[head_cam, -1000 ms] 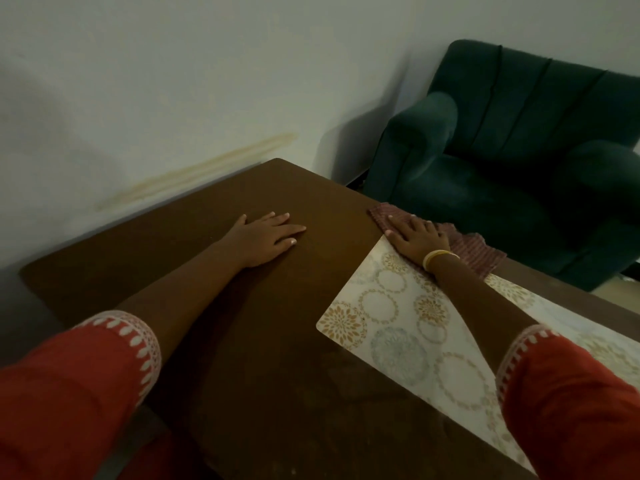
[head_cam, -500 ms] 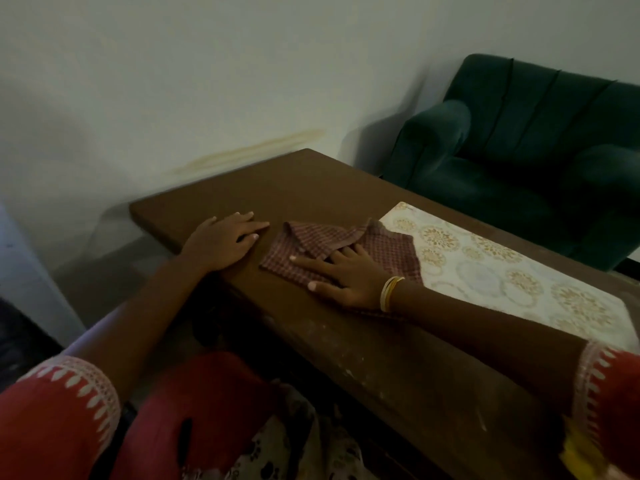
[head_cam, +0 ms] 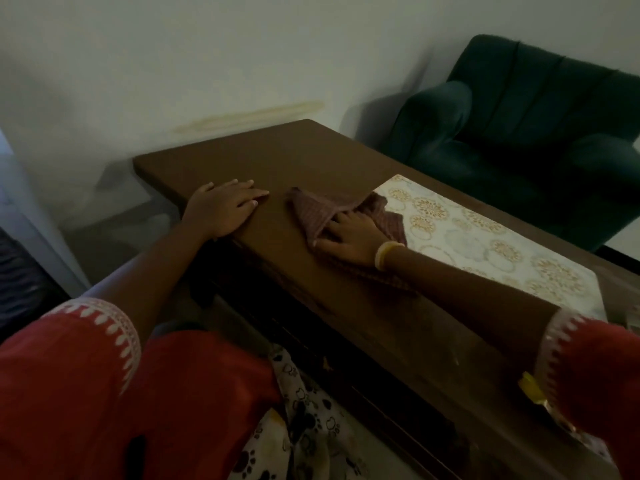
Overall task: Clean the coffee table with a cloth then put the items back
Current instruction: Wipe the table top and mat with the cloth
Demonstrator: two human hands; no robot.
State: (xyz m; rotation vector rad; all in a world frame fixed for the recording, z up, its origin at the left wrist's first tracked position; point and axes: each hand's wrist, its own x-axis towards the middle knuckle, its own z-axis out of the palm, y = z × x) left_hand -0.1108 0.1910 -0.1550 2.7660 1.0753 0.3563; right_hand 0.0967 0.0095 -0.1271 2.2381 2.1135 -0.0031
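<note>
While flat on table point(head_cam: 277, 161), right hand point(head_cam: 349, 237) atop cloth point(head_cam: 311, 209)

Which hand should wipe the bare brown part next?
Probably the right hand: it already presses the cloth on the coffee table. The left hand only rests flat nearby.

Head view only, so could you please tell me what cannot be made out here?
- Cloth: its near part lies hidden under the right hand and forearm.
- Patterned mat: its near corner is covered by the right sleeve.
- Coffee table: its right end is cut off by the frame edge.
- Yellow thing by the sleeve: too dim and covered to identify.
- Left hand lies flat, nothing unclear.
</note>
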